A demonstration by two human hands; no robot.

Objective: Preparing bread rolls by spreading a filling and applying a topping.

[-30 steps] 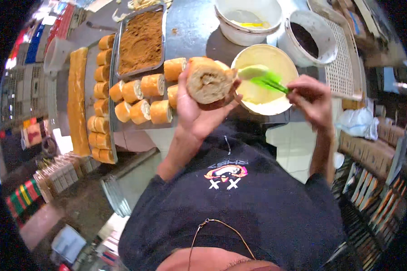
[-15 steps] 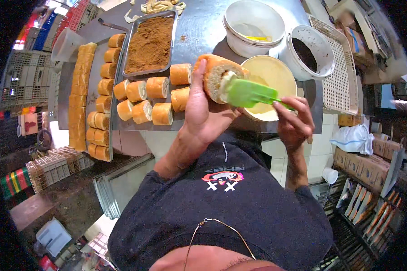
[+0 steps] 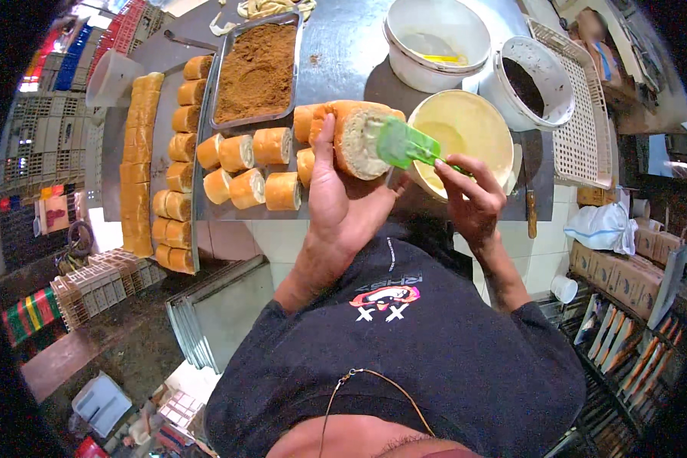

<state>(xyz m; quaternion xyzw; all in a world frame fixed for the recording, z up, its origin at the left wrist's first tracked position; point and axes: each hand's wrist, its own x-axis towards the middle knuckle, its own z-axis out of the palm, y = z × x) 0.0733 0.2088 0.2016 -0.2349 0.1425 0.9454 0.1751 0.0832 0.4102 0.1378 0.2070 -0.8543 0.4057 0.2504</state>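
Observation:
My left hand (image 3: 334, 202) is closed around a thick piece of golden-crusted bread roll (image 3: 351, 145), its pale cut face turned to the right. Pinched in the fingers of my right hand (image 3: 475, 192) is a green spatula (image 3: 414, 145), its blade against that cut face. White cream shows near the blade. Just right of the bread stands a round tub (image 3: 477, 105) with pale yellow cream (image 3: 444, 136) inside. Several cut roll pieces (image 3: 283, 191) lie on the table left of my left hand; the bread hides part of some.
A metal tray (image 3: 296, 84) of brown crumbs (image 3: 256, 61) lies at the back. Two white buckets stand behind the tub, one (image 3: 404, 65) holding a yellow-handled tool, the other (image 3: 561, 80) something dark. A wooden-handled knife (image 3: 532, 214) overhangs the right edge. More bread rows (image 3: 136, 168) fill the left.
The right hand and spatula have come slightly left and lower across the cut face. The bread is turned a little, showing more of that face. The whole view has shifted slightly.

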